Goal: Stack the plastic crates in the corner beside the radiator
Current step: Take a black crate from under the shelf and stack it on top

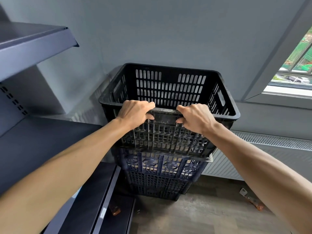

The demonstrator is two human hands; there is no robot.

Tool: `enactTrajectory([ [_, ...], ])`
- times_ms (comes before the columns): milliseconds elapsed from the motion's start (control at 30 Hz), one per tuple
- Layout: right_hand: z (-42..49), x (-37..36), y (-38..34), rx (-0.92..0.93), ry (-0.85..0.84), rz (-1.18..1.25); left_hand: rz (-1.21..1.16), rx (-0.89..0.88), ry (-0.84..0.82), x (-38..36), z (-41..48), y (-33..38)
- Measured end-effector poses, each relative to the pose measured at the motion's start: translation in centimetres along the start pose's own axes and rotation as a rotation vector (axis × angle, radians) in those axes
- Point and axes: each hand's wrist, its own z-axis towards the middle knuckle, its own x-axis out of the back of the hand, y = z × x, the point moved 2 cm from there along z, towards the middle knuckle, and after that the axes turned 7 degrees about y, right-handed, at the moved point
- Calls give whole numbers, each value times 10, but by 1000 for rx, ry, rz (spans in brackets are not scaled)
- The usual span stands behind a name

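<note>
Crates sitting stacked in corner: black crate [166,119] resting on dark blue crate [157,181]. Left hand [135,114] and right hand [194,119] both gripping black crate's near rim, fingers curling round it, hands close together. Radiator [270,154] running at 3 o'clock of stack, metal shelving [33,41] standing at 9 o'clock, window [293,76] showing at 2 o'clock.

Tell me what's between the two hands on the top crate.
Head view: just a bare stretch of the black crate's near rim between left hand and right hand, both gripping it.
</note>
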Motion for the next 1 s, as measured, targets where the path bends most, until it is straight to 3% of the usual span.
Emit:
enactTrajectory([
  [1000, -4, -6, 15, -18, 31, 21, -22, 44, -40, -2, 7, 12],
])
